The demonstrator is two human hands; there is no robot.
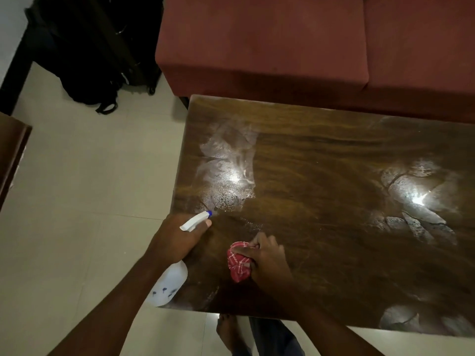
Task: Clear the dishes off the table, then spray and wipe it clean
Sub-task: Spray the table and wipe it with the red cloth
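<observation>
A dark glossy wooden table (pixel 321 155) fills the right half of the head view, with wet spray patches at its left and right parts. My left hand (pixel 177 237) grips a white spray bottle (pixel 168 286) over the table's left near corner, its blue-tipped nozzle pointing toward the left wet patch. My right hand (pixel 267 258) presses a bunched red-and-white checked cloth (pixel 239 263) onto the tabletop near the front edge. No dishes show on the table.
A red sofa (pixel 282 47) stands right behind the table. A black bag (pixel 92 55) lies on the pale tiled floor (pixel 77 188) at the back left. Brown furniture (pixel 12 150) juts in at the left edge. My bare foot (pixel 228 332) is under the front edge.
</observation>
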